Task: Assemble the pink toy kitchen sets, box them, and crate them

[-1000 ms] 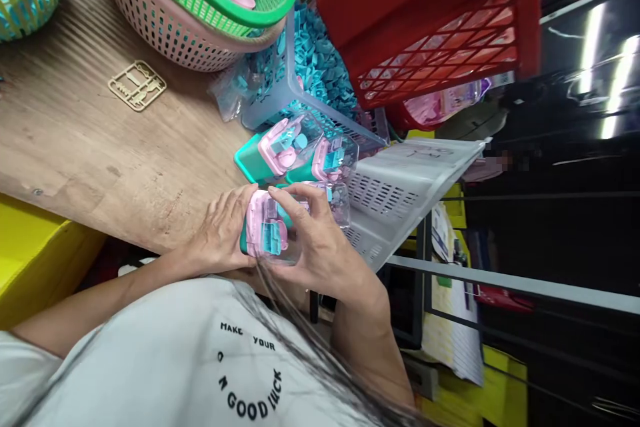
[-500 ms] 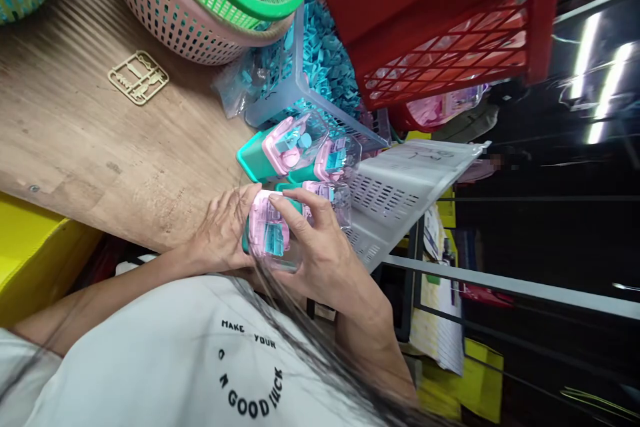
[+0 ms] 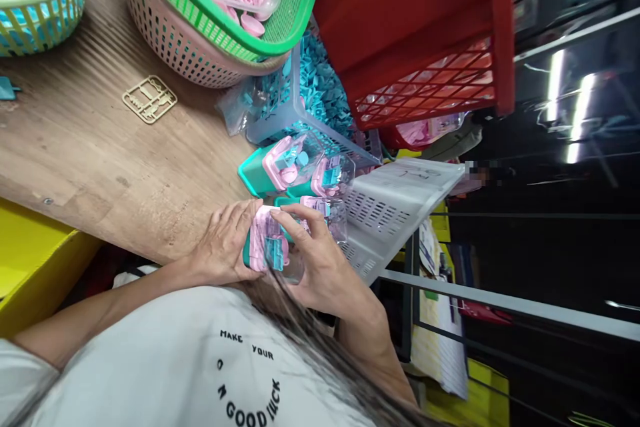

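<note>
Both hands are around one plastic toy box with a teal base, a pink middle and a clear cover (image 3: 274, 248), held near the table's front edge. My left hand (image 3: 225, 243) wraps the teal end, fingers closed along its side. On the clear end, my right hand (image 3: 323, 260) grips with its thumb below and fingertips on the pink part. Small blue and pink pieces show inside. Just beyond stand several similar boxes, one of them a teal box (image 3: 265, 169) with a pink rim and clear cover. Strands of dark hair hang across part of the held box.
A pale cream sprue frame (image 3: 150, 99) lies on the wooden table (image 3: 90, 147). Behind are a green basket (image 3: 280, 47) of pink parts, a blue crate (image 3: 300, 125) of blue parts and a red crate (image 3: 400, 33). A white perforated basket (image 3: 395, 203) leans at right.
The camera view has shifted, so the table things appear lower and more of the left basket shows. Both hands keep their hold on the toy box.
</note>
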The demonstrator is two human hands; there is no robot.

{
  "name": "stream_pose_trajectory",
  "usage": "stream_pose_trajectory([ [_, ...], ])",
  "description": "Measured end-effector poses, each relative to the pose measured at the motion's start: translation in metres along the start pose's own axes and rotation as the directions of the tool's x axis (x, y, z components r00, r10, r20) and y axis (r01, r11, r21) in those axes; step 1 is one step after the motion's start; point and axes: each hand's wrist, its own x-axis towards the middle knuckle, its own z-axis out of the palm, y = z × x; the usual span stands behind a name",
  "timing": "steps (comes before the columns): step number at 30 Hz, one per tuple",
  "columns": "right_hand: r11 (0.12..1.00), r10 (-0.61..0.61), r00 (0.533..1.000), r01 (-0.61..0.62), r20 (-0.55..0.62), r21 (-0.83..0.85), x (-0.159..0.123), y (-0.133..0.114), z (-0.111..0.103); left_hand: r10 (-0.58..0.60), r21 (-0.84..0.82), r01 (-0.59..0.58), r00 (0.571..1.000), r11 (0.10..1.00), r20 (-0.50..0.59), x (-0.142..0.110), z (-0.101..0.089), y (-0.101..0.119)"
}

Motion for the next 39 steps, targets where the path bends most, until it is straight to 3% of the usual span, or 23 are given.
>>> stream_pose_trajectory([
  [15, 0.995, -0.043, 0.990, 0.054, 0.133, -0.080, 0.018, -0.005, -0.014, -0.002, -0.009, 0.001, 0.999, 1.000, -0.046, 0.000, 0.000, 0.002],
  [21, 0.992, -0.130, 0.988, 0.130, 0.083, 0.008, 0.015, 0.010, -0.010, 0.015, 0.013, -0.014, 0.999, 1.000, -0.049, -0.001, -0.001, 0.001],
  [26, 0.993, -0.106, 0.994, 0.103, 0.041, 0.062, 0.008, 0.017, -0.003, 0.015, -0.001, -0.015, 0.999, 1.000, -0.034, -0.001, 0.000, 0.000],
  [34, 0.996, -0.067, 0.989, 0.075, 0.131, -0.055, 0.019, 0.001, -0.015, -0.006, -0.035, 0.005, 1.000, 0.999, -0.020, 0.000, -0.002, 0.001],
  [39, 0.998, -0.061, 0.986, 0.064, 0.155, -0.013, 0.018, 0.002, -0.015, 0.009, -0.034, -0.010, 1.000, 0.999, -0.028, 0.000, -0.003, 0.000],
])
